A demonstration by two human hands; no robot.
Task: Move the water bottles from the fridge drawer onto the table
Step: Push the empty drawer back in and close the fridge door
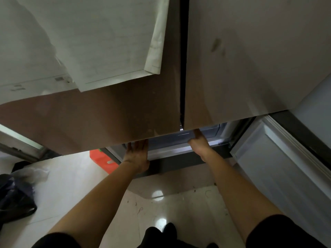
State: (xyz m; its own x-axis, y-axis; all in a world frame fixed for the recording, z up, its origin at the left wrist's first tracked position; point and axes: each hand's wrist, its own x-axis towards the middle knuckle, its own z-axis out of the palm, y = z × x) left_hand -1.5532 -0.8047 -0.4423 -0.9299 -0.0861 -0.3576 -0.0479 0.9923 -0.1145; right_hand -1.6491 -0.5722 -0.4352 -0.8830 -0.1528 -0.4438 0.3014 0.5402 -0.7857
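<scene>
Both my arms reach down under the closed upper fridge doors [125, 113] into the lower compartment. My left hand [138, 154] lies against the pale bluish fridge drawer [170, 143] at its left end, fingers stretched out and tips hidden by the door's edge. At the right part of the drawer is my right hand [198, 143], its fingers out of sight behind the upper door. No water bottle shows, and the drawer's inside is hidden.
The lower right fridge door [279, 167] stands swung open on the right. An orange-red box [100, 158] sits on the floor left of the fridge. A black bag [16, 197] lies far left. White sheets [107, 42] cover the upper left door.
</scene>
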